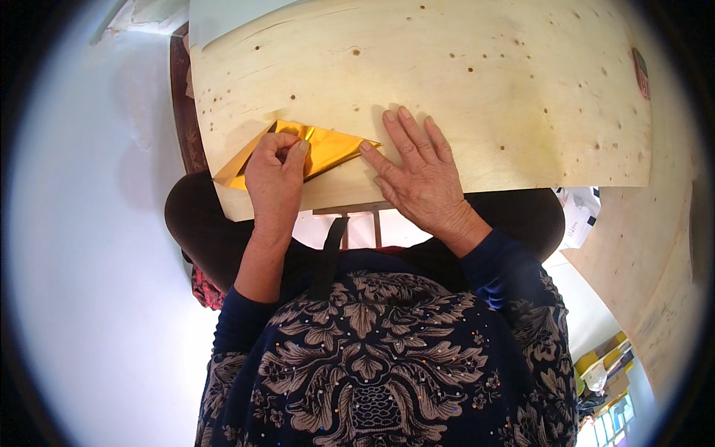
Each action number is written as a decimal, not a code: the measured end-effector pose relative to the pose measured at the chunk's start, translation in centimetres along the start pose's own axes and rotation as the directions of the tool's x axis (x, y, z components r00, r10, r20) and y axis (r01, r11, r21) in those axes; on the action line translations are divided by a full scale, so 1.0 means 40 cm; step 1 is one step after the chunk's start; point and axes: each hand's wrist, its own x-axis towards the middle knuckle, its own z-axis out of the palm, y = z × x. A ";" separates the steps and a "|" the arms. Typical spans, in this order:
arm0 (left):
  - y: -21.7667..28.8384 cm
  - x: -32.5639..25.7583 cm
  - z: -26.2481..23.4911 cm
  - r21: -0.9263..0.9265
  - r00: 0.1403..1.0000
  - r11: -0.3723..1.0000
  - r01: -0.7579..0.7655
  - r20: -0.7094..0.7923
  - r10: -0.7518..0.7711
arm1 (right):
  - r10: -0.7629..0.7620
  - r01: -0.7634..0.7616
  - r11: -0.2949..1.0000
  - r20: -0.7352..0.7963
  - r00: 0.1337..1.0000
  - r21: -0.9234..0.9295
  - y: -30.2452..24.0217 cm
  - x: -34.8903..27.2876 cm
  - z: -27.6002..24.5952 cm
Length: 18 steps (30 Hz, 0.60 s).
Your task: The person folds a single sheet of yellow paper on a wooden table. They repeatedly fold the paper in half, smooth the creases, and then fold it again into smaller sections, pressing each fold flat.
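A sheet of shiny gold foil paper (331, 147), folded into a long pointed shape, lies on the pale wooden board (447, 89) near its front left edge. Thumb and fingers of my left hand (274, 167) pinch a raised fold in the middle of the paper. On the paper's right tip rests the index finger of my right hand (424, 175); its other fingers are spread out on the wood. Part of the sheet is hidden under my left hand.
A dark red object (641, 74) lies at the board's far right edge. My bent legs (514, 216) sit under the front edge. White printed paper (581, 216) is beside my right knee, and a wooden surface (640, 261) extends on the right.
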 end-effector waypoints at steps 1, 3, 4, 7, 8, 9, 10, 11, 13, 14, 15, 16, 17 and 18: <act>0.000 0.001 0.000 0.012 1.000 1.000 0.006 -0.005 -0.006 | 0.001 -0.001 1.000 -0.003 1.000 0.000 0.000 0.000 -0.001; -0.001 0.004 0.002 0.051 1.000 0.999 -0.006 -0.013 0.007 | 0.002 -0.002 1.000 -0.011 1.000 -0.001 -0.002 0.001 -0.002; -0.001 0.006 0.002 0.080 1.000 0.997 -0.022 -0.016 0.023 | 0.002 -0.002 1.000 -0.003 1.000 -0.014 -0.002 0.001 -0.002; -0.002 0.007 0.003 0.112 0.999 0.994 -0.018 -0.033 0.022 | 0.007 -0.007 1.000 0.007 1.000 -0.023 -0.003 0.000 -0.003; -0.001 0.006 0.004 0.106 0.999 0.994 -0.012 -0.041 0.017 | 0.010 -0.010 1.000 0.000 1.000 -0.009 -0.004 0.000 -0.003; -0.001 0.007 0.004 0.145 0.998 0.989 -0.033 -0.048 0.041 | 0.012 -0.012 1.000 -0.004 1.000 0.004 -0.004 0.000 -0.003; 0.001 0.006 0.003 0.182 0.996 0.982 -0.057 -0.057 0.068 | 0.009 -0.009 1.000 -0.008 1.000 0.005 -0.004 0.001 -0.003; 0.003 0.006 0.002 0.217 0.993 0.973 -0.075 -0.072 0.092 | 0.008 -0.008 1.000 -0.009 1.000 0.002 -0.005 0.001 -0.003; 0.005 0.007 0.000 0.133 0.998 0.991 -0.003 -0.061 0.011 | 0.009 -0.009 1.000 -0.005 1.000 -0.011 -0.005 0.001 -0.003; 0.006 0.008 0.001 0.078 0.998 0.996 0.045 -0.048 -0.041 | 0.008 -0.008 1.000 -0.005 1.000 -0.018 -0.004 0.002 -0.002; 0.007 0.008 0.000 0.080 0.998 0.996 0.038 -0.054 -0.034 | 0.008 -0.008 1.000 -0.003 1.000 -0.025 -0.005 0.002 -0.002; 0.007 0.008 0.000 0.078 0.998 0.996 0.038 -0.061 -0.033 | 0.011 -0.011 0.999 0.001 1.000 -0.032 -0.005 0.002 -0.001; 0.008 0.008 0.000 0.065 0.998 0.997 0.040 -0.057 -0.036 | 0.010 -0.010 0.999 0.003 1.000 -0.033 -0.006 0.001 0.000; 0.008 0.009 0.000 0.050 0.998 0.998 0.038 -0.054 -0.035 | 0.009 -0.009 0.999 0.002 1.000 -0.036 -0.006 0.001 0.000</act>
